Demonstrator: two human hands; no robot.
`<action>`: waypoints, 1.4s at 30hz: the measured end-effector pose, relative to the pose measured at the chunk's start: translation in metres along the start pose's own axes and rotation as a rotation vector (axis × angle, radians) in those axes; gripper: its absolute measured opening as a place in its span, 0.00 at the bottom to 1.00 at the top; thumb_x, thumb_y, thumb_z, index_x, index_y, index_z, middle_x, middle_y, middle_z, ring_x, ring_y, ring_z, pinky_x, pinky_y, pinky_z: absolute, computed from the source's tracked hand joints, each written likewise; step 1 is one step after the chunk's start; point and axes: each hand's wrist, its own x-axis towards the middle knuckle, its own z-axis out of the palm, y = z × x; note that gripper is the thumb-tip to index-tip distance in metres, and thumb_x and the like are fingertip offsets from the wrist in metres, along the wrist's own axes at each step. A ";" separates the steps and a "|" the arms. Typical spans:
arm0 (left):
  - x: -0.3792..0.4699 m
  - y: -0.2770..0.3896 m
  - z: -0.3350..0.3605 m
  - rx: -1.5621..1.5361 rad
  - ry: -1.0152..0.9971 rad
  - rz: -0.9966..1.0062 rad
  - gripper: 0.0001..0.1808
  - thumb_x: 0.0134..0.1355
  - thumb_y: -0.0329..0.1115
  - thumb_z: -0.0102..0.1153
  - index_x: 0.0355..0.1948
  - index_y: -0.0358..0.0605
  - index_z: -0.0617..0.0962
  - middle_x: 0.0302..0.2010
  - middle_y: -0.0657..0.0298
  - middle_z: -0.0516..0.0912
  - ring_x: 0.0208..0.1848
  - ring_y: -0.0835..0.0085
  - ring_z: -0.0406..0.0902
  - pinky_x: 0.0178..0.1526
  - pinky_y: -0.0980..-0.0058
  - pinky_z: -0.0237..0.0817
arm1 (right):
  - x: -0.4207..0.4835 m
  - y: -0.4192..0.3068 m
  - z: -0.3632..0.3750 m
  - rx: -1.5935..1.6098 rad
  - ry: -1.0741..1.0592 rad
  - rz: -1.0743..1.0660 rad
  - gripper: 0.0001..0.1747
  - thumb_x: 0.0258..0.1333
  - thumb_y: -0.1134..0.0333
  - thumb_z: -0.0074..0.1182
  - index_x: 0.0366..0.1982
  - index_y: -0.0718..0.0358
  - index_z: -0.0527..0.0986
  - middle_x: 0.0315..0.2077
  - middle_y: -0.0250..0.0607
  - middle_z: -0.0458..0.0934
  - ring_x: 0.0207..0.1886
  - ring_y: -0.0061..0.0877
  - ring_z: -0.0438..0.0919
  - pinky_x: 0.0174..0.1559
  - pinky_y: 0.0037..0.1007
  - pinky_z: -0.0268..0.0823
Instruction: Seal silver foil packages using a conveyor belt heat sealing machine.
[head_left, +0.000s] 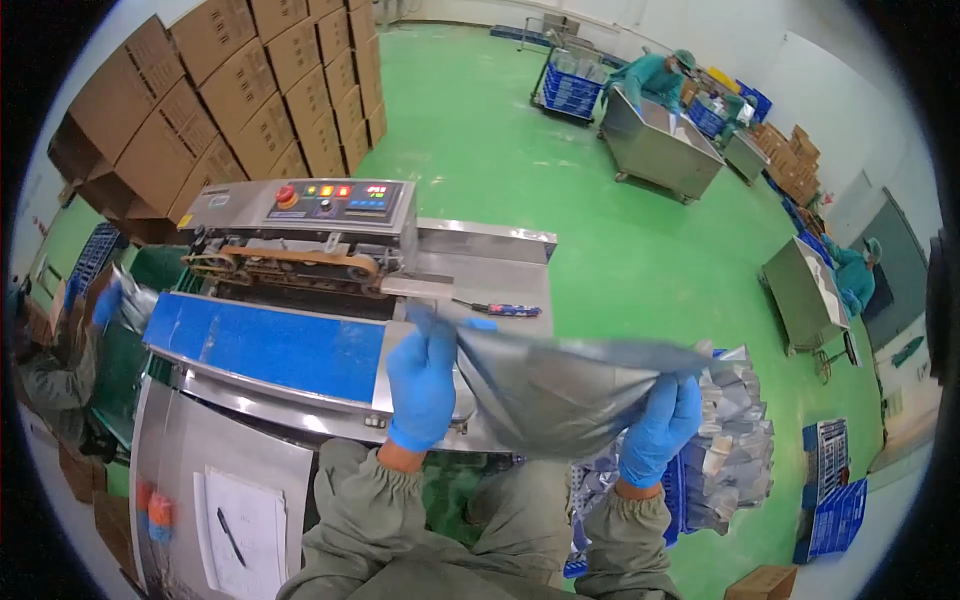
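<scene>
A silver foil bag is stretched between my two blue-gloved hands, its upper edge blurred. My left hand grips one upper corner, just beyond the near end of the blue conveyor belt. The opposite corner is pinched in my right hand, above a blue crate of foil bags. Behind my left hand stands a continuous band sealer with lit displays and a brown band. What the bag holds, if anything, is hidden.
A marker-like pen lies on the machine's steel top. Papers with a pen rest on a steel table. At left, a co-worker handles a foil bag. Stacked cartons stand behind; other workers lean over steel bins.
</scene>
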 end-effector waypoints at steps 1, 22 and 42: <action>0.011 -0.007 -0.003 -0.035 0.126 -0.048 0.13 0.65 0.34 0.48 0.34 0.36 0.80 0.25 0.62 0.77 0.25 0.79 0.65 0.29 0.77 0.60 | 0.004 -0.009 0.014 -0.018 -0.030 0.050 0.07 0.56 0.73 0.45 0.30 0.68 0.73 0.24 0.32 0.71 0.28 0.17 0.67 0.30 0.25 0.58; 0.099 -0.195 -0.179 0.341 0.010 -0.301 0.15 0.61 0.38 0.52 0.23 0.38 0.79 0.21 0.65 0.78 0.23 0.79 0.68 0.29 0.75 0.62 | -0.048 0.097 0.171 0.200 -0.564 0.519 0.17 0.61 0.62 0.44 0.31 0.70 0.76 0.26 0.41 0.78 0.27 0.22 0.75 0.31 0.25 0.66; -0.148 -0.074 -0.083 0.899 -0.699 0.055 0.26 0.51 0.20 0.54 0.54 0.40 0.72 0.54 0.50 0.73 0.58 0.55 0.68 0.61 0.62 0.57 | -0.331 0.360 -0.245 -1.149 -0.749 1.251 0.45 0.39 0.46 0.64 0.57 0.64 0.64 0.50 0.56 0.72 0.52 0.47 0.73 0.53 0.41 0.67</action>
